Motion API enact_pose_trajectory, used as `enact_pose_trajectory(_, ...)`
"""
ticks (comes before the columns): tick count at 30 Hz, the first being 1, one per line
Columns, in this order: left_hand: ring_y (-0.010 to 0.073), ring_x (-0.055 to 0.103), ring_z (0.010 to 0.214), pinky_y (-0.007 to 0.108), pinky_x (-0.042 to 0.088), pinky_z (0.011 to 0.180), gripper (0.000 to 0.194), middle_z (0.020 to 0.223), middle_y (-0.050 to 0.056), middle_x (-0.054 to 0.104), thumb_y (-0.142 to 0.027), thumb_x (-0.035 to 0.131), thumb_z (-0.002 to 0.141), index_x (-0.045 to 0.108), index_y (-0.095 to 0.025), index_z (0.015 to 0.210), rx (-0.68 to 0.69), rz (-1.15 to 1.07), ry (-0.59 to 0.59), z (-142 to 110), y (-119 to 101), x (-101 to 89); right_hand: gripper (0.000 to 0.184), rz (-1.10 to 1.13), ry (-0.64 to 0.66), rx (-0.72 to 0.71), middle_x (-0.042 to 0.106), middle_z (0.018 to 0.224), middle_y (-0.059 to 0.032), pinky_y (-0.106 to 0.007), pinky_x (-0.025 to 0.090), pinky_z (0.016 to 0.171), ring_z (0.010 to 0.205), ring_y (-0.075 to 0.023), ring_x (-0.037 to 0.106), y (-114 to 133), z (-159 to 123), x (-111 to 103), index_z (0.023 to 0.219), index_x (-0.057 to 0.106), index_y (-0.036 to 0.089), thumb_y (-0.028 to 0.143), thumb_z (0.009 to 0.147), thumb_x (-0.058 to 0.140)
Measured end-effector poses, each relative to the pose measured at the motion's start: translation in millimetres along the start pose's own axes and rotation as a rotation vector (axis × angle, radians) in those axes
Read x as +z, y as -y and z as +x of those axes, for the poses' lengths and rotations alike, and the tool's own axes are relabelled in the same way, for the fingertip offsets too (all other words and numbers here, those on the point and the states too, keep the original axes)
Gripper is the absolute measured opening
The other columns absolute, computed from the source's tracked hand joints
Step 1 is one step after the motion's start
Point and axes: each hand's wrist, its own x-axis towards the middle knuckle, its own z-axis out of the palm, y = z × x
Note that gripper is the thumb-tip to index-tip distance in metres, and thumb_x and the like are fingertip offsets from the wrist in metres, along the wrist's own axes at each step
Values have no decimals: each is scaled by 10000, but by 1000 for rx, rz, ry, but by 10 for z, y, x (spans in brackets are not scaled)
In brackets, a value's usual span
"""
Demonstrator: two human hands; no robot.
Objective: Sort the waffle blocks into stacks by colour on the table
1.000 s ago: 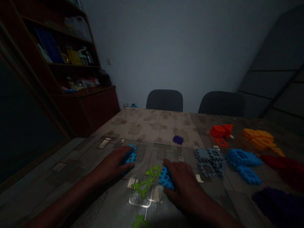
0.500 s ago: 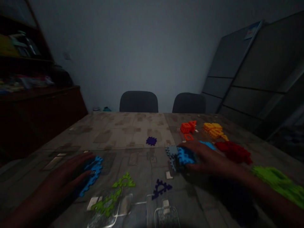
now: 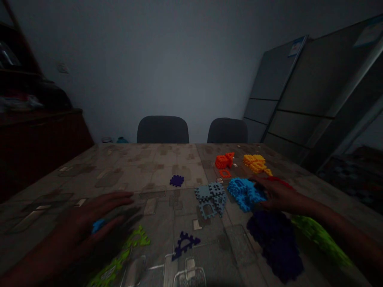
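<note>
Toothed plastic interlocking building pieces lie about the table. My left hand (image 3: 80, 225) is at the left, palm down, fingers stretched and apart. A bit of a blue piece (image 3: 98, 226) shows between its thumb and forefinger; whether it is held or lies beneath is hidden. My right hand (image 3: 278, 193) has its fingers curled on the right end of a pile of blue pieces (image 3: 243, 193). A grey group (image 3: 211, 199) lies left of that pile, and a dark purple heap (image 3: 277, 243) in front of it. Flat green pieces (image 3: 137, 237) lie by my left hand.
A purple triangular frame (image 3: 184, 242) lies near the front, a flat purple piece (image 3: 176, 180) farther back. Orange (image 3: 223, 161) and yellow pieces (image 3: 257, 163) stand at the back right. Red pieces (image 3: 279, 182) and a green heap (image 3: 323, 239) are partly behind my right arm. Two chairs (image 3: 163, 129) stand beyond.
The view has turned to the right. My right hand has moved from the grey group to the blue pile. My left hand's fingers reach out farther, covering most of the blue piece there.
</note>
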Motion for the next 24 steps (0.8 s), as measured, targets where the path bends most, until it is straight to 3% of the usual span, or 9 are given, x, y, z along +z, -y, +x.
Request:
enact_pose_trajectory(2,266,616,1183,403,519,1003,330,1345,-22,630,-385,558,909,627,-371,1231,58,-81,127,203,-382,40,797,10,15,-8,634,1291,-143,-408,487,956,1125,-317,614,-1,29,29,1446,439,156,334,700,655)
enact_pose_trajectory(6,252,635,1133,419,496,997,285,1214,38,703,-324,585,872,686,-300,1138,41,-355,203,598,-1067,249,841,24,68,19,693,1162,-125,-371,539,816,964,-290,667,34,81,37,1491,369,139,295,710,642)
enact_pose_trajectory(7,237,655,1068,396,507,955,264,1155,45,723,-302,584,864,699,-281,1101,16,-449,268,696,-1217,337,840,28,73,18,688,1169,-128,-365,538,812,958,-286,668,45,88,35,1493,363,130,296,717,639)
enact_pose_trajectory(9,192,678,871,308,527,778,216,986,53,747,-298,571,862,711,-221,1008,-92,-695,432,887,-1489,555,819,32,65,-11,657,1234,-137,-366,521,866,1020,-287,653,63,94,32,1484,380,125,299,727,640)
enact_pose_trajectory(11,133,616,619,233,465,572,224,805,36,725,-305,567,838,682,-169,974,-276,-979,559,1063,-1712,809,794,29,46,-60,614,1318,-130,-375,481,953,1121,-291,614,75,90,32,1474,404,153,301,734,649)
enact_pose_trajectory(13,87,516,491,197,391,504,179,660,-9,667,-255,609,790,651,-143,922,-402,-1106,626,1209,-1880,1064,767,12,46,-112,598,1350,-113,-389,452,998,1176,-297,585,86,80,28,1460,435,188,298,735,660)
enact_pose_trajectory(17,70,476,431,185,340,448,176,641,-20,664,-219,631,756,591,-152,914,-452,-1149,685,1383,-2100,1450,635,-31,105,-152,644,1291,-110,-389,473,967,1144,-308,606,134,67,-15,1347,569,198,299,727,664)
enact_pose_trajectory(24,74,501,386,174,348,381,125,597,3,655,-245,623,789,546,-159,740,-505,-1163,789,1456,-2314,1705,582,-35,229,-148,653,1268,-118,-362,482,947,1132,-296,613,260,118,-77,1295,605,168,261,722,638)
